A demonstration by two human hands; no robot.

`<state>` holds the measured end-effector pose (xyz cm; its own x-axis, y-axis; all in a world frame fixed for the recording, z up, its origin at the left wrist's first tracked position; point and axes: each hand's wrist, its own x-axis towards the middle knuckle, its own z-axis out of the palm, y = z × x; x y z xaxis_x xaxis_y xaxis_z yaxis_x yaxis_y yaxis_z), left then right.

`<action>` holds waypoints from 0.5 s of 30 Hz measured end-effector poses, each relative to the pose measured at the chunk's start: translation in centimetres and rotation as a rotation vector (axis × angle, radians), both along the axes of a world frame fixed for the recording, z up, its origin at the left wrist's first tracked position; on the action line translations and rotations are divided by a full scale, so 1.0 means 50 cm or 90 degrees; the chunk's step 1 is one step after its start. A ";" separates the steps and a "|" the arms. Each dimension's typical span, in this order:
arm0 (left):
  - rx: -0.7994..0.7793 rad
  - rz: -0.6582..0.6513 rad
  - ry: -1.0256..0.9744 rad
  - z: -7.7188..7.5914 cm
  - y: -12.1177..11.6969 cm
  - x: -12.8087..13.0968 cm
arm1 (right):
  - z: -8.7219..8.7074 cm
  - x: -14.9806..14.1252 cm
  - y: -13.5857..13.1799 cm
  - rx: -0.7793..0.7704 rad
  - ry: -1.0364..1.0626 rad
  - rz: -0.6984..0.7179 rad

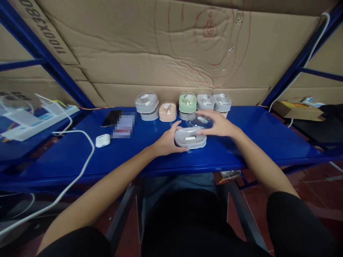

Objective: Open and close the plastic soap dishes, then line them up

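Note:
A grey oval-cornered container (184, 142) sits near the front of the blue table, a small pale handle-like bar on its top. My left hand (168, 141) grips its left side, fingers at the back and thumb at the front. In my right hand (221, 124) is a clear plastic lid (198, 120), held tilted just above and behind the grey container. Right-hand fingers also come close to the container's top; whether they touch it I cannot tell. Behind stand a peach container (167, 112) and a green container (187, 102), both with clear lids.
More grey containers (147, 103) stand along the cardboard back wall (128, 64). On the left lie a dark phone (111, 117), a blurred-out item (123, 125) and a white earbud case (103, 140). A white cable (89, 153) crosses the left side near a power strip (40, 123).

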<state>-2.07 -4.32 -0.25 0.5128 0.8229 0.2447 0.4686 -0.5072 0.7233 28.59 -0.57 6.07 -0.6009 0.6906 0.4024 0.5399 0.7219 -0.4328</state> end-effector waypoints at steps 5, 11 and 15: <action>-0.022 -0.008 -0.062 -0.017 0.012 -0.001 | -0.023 -0.086 -0.040 -0.024 -0.086 0.077; 0.000 0.003 -0.026 -0.013 0.012 -0.006 | -0.046 -0.078 -0.039 -0.042 -0.136 0.075; 0.008 -0.007 -0.020 -0.012 0.009 -0.010 | -0.057 -0.024 -0.044 -0.053 -0.125 0.104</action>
